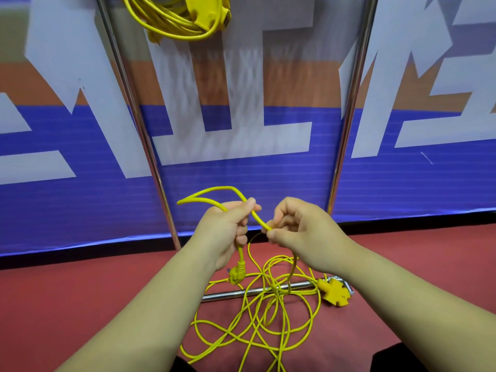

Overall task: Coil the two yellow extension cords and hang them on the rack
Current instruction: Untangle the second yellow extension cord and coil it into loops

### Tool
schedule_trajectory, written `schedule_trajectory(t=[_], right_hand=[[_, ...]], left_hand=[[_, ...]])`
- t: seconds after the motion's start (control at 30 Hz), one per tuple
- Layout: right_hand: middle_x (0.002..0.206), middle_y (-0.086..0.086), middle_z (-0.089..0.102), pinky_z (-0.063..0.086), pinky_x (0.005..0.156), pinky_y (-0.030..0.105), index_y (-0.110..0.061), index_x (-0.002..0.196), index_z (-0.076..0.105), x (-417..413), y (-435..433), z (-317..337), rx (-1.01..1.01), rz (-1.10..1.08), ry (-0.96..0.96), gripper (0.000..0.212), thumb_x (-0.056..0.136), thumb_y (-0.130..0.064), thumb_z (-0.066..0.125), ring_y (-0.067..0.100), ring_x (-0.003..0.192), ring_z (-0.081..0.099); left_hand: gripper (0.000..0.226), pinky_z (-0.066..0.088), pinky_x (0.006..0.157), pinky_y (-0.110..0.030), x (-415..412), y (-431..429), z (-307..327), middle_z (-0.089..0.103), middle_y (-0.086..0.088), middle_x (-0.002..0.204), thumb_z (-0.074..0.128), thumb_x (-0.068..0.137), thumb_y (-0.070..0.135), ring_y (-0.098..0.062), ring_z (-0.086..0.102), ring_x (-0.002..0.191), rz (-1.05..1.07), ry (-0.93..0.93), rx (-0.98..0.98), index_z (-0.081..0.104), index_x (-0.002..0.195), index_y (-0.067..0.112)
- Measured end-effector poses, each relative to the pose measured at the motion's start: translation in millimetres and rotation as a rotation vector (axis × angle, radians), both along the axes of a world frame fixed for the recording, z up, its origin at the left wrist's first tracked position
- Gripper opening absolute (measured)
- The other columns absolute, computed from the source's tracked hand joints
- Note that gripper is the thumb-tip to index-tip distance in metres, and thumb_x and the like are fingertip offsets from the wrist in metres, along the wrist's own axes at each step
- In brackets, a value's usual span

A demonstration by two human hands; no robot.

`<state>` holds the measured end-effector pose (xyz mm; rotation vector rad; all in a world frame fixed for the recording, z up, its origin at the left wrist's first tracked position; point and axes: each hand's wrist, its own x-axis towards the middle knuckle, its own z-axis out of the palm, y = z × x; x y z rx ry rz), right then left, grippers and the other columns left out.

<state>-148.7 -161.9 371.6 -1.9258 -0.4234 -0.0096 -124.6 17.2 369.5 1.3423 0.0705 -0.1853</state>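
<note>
A person's two bare forearms reach forward over a red floor (80,291), seen from a head-worn camera looking down. The left hand (225,232) has its fingers curled around a loose yellow extension cord (259,221), with the thumb pressed on top, and a small loop of cord rises above that hand. The cord's plug (234,275) dangles just below the left hand. The right hand (303,232), just beside the left, pinches the same cord between thumb and forefinger, the other fingers curled. From the right hand the cord drops to the floor, where the rest lies in a loose tangle of overlapping loops between the forearms. Its yellow cross-shaped socket block (335,294) rests on the floor at the right end of the rack's chrome base bar. The rack (347,130) has two chrome uprights rising ahead. At the top edge, between the uprights, a coiled yellow extension cord (166,21) hangs, partly cut off. Behind the rack is a blue and orange banner (268,183) with large white letters.
</note>
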Motion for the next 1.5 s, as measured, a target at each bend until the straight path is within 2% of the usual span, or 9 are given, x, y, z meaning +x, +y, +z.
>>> schedule_trajectory(t=[0.23, 0.4, 0.6, 0.73, 0.93, 1.03, 1.17, 1.3, 1.5], right_hand=[[0.085, 0.001, 0.063, 0.039, 0.069, 0.045, -0.019, 0.086, 0.042, 5.5, 2.6, -20.4, 0.028, 0.206, 0.195, 0.025, 0.093, -0.008, 0.064, 0.024, 0.074, 0.046], [0.103, 0.013, 0.072, 0.052, 0.091, 0.048, -0.016, 0.088, 0.051, 11.5, 1.2, -25.5, -0.019, 0.145, 0.221, 0.020, 0.093, 0.000, 0.063, 0.024, 0.099, 0.070], [0.079, 0.020, 0.061, 0.044, 0.068, 0.039, -0.025, 0.080, 0.055, 17.3, 1.5, -27.4, -0.025, 0.083, 0.172, 0.024, 0.092, -0.008, 0.067, 0.023, 0.071, 0.054], [0.082, 0.016, 0.065, 0.048, 0.072, 0.039, -0.014, 0.087, 0.056, 23.0, 1.2, -28.9, 0.102, -0.011, 0.190, 0.016, 0.093, -0.001, 0.064, 0.023, 0.078, 0.072], [0.067, 0.003, 0.060, 0.051, 0.068, 0.039, -0.014, 0.091, 0.055, 31.9, -3.4, -26.4, 0.197, -0.234, 0.175, 0.017, 0.091, -0.001, 0.066, 0.019, 0.064, 0.066], [0.067, 0.000, 0.066, 0.054, 0.072, 0.040, -0.017, 0.092, 0.057, 37.5, -8.7, -26.0, 0.107, -0.370, 0.107, 0.015, 0.091, -0.008, 0.067, 0.017, 0.063, 0.067], [0.076, -0.007, 0.071, 0.051, 0.070, 0.031, -0.025, 0.094, 0.064, 40.4, -14.9, -23.9, -0.130, -0.449, -0.009, 0.008, 0.091, -0.017, 0.066, 0.015, 0.071, 0.065], [0.080, -0.010, 0.067, 0.040, 0.064, 0.021, -0.025, 0.097, 0.070, 36.1, -14.8, -19.4, -0.310, -0.406, -0.084, 0.008, 0.093, -0.024, 0.063, 0.011, 0.076, 0.059], [0.093, -0.007, 0.060, 0.037, 0.074, 0.023, -0.023, 0.102, 0.073, 25.2, -14.4, -10.0, -0.560, -0.161, -0.179, 0.013, 0.096, -0.026, 0.062, 0.012, 0.085, 0.054]], left_hand=[[0.022, 0.024, 0.041, -0.016, 2.5, 15.2, 26.7, 0.046, 0.003, 0.061, 0.057, 0.100, 0.020, -0.006, 0.029, 0.046, 0.070, -0.129, -0.126, 0.067, 0.086, 0.006], [0.022, 0.023, 0.042, -0.016, 8.6, 28.6, 24.1, 0.044, 0.002, 0.064, 0.056, 0.101, 0.021, -0.006, 0.029, 0.048, 0.130, -0.072, -0.181, 0.066, 0.089, 0.005], [0.021, 0.026, 0.041, -0.017, 14.3, 35.4, 18.8, 0.048, 0.001, 0.064, 0.057, 0.101, 0.024, -0.006, 0.031, 0.047, 0.131, -0.019, -0.148, 0.068, 0.101, 0.006], [0.015, 0.030, 0.041, -0.021, 22.7, 42.4, 4.6, 0.049, -0.003, 0.069, 0.060, 0.098, 0.023, -0.010, 0.036, 0.047, 0.232, 0.062, 0.076, 0.055, 0.109, 0.013], [0.005, 0.026, 0.051, -0.029, 25.8, 48.7, -5.4, 0.039, -0.006, 0.073, 0.044, 0.096, 0.012, -0.017, 0.030, 0.056, 0.203, 0.031, 0.445, 0.048, 0.094, 0.009], [0.020, 0.040, 0.055, -0.031, 23.9, 54.3, -7.7, 0.054, -0.003, 0.072, 0.050, 0.100, 0.023, -0.019, 0.044, 0.059, 0.160, -0.094, 0.637, 0.069, 0.098, 0.019], [0.023, 0.051, 0.065, -0.034, 20.4, 58.0, -0.3, 0.056, 0.004, 0.064, 0.050, 0.102, 0.036, -0.014, 0.052, 0.057, 0.160, -0.241, 0.662, 0.071, 0.110, 0.035], [0.027, 0.038, 0.058, -0.032, 22.3, 62.8, 4.8, 0.047, 0.006, 0.061, 0.048, 0.101, 0.042, -0.014, 0.041, 0.055, 0.132, -0.317, 0.784, 0.073, 0.109, 0.036], [0.025, 0.030, 0.045, -0.024, 19.0, 59.5, 12.9, 0.045, 0.000, 0.064, 0.052, 0.100, 0.018, -0.012, 0.035, 0.048, -0.012, -0.151, 0.549, 0.076, 0.092, 0.013]])
